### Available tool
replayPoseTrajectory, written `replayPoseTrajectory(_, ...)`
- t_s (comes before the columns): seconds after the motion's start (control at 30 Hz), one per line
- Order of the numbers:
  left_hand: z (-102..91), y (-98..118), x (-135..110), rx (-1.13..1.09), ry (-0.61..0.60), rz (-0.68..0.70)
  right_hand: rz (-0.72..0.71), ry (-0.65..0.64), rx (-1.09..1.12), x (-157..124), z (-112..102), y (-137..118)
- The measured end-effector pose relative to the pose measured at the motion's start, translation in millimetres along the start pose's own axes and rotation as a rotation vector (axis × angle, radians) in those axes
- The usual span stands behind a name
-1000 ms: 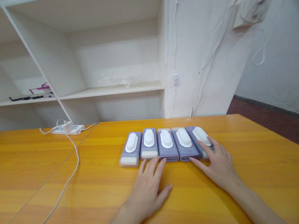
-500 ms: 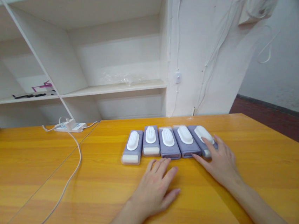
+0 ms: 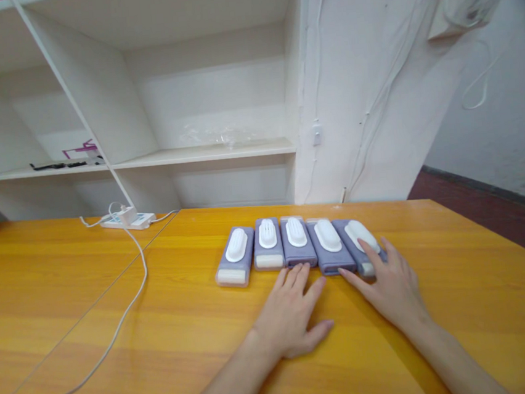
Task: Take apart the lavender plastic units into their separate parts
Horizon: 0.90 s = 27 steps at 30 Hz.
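Note:
Several purple cartridges with white oval tops lie side by side in a row (image 3: 298, 247) on the orange wooden table (image 3: 113, 285). My left hand (image 3: 295, 314) lies flat on the table, fingers together and stretched out, its tips at the near end of the middle cartridge (image 3: 298, 249). My right hand (image 3: 392, 287) is open too, fingers spread; its fingertips rest on the rightmost cartridge (image 3: 358, 237) and its thumb points at the near end of the cartridge beside it (image 3: 329, 254). Neither hand holds anything.
A white power strip (image 3: 128, 220) with a plugged-in adapter sits at the table's far edge; its white cable (image 3: 129, 309) trails toward the near left. White shelving (image 3: 203, 155) stands behind the table. The floor drops away on the right.
My left hand has slid forward and right until its fingertips reach the middle cartridge. The view has shifted slightly; my right hand stays on the rightmost cartridge.

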<state>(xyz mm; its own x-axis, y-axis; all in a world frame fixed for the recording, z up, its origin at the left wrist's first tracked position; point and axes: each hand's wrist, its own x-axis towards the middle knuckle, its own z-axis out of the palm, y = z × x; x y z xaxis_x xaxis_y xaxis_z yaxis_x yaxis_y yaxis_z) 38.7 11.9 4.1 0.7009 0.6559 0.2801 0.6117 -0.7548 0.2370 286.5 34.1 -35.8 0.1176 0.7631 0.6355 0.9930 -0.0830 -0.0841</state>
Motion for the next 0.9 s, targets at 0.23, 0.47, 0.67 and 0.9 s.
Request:
replayPoseTrajectory(0.23, 13.8, 20, 24, -0.033, 0.014, 0.085, 0.016, 0.012, 0.062, -1, 0, 4)
replayPoseTrajectory(0.47, 35.4, 15, 46, -0.125, 0.025, -0.018, 0.105, -0.026, -0.034, 0, -7, -2)
replayPoseTrajectory(0.67, 31.9, 16, 47, -0.123, 0.082, -0.029, 0.267, -0.052, 0.017, 2, -12, -3)
replayPoseTrajectory(0.9, 13.1, 20, 13, -0.111, 0.177, -0.039, 0.426, 0.289, 0.48, 4, -9, 27)
